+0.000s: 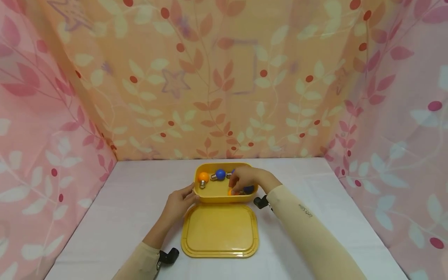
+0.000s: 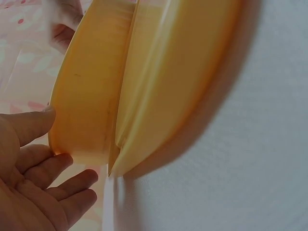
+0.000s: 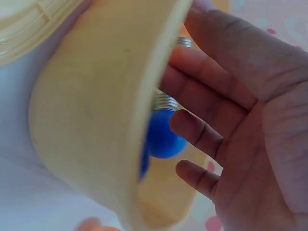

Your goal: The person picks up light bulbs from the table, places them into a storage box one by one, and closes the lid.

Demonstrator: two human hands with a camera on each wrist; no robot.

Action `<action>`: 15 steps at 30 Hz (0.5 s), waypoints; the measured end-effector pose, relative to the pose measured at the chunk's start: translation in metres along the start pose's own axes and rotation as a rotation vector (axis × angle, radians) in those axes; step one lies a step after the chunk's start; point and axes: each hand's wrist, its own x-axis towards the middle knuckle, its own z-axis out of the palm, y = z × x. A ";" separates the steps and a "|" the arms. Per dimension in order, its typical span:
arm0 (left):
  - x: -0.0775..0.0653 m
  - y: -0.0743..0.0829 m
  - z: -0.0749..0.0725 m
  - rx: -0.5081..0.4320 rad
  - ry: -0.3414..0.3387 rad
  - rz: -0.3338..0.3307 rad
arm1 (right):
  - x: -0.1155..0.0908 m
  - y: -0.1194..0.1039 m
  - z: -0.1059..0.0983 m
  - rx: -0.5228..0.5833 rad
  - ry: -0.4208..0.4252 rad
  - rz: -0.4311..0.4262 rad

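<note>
In the head view we see a yellow box [image 1: 224, 199] in the lower middle of the frame, standing upright on a white counter [image 1: 140, 182]. In front of it, a little lower in the frame, the yellow lid [image 1: 219, 231] lies flat.

The left hand [image 1: 180, 200] is at the left end of the box. Its grip is loose: in the left wrist view, we observe the thumb and a fingertip touching the outer wall, while the other fingers are spread in a relaxed way.

The right hand [image 1: 246, 177] reaches into the right part of the box. Its fingers bend down toward an orange bulb [image 1: 230, 192] beside the front wall, but the wall hides the tips in the right wrist view, so we cannot tell whether this grip is pinching the bulb or is released.

Inside the box, at left, we find another orange bulb [image 1: 203, 177], and next to it a blue bulb [image 1: 220, 174]. A second blue bulb is partly covered by the right hand, and a dark blue bulb [image 1: 249, 189] lies near the front right corner.

Beige sleeves [image 1: 302, 221] cover both forearms, and behind the counter hangs an orange leaf-patterned curtain [image 1: 210, 93].
</note>
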 end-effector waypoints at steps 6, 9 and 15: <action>0.001 0.001 -0.002 0.011 0.007 0.014 | -0.014 0.007 -0.011 0.117 0.057 -0.057; 0.001 0.002 -0.002 0.009 0.008 0.017 | -0.021 0.013 -0.014 0.137 0.078 -0.092; -0.001 0.001 0.001 0.012 0.019 0.007 | -0.038 0.023 -0.017 0.120 0.154 -0.108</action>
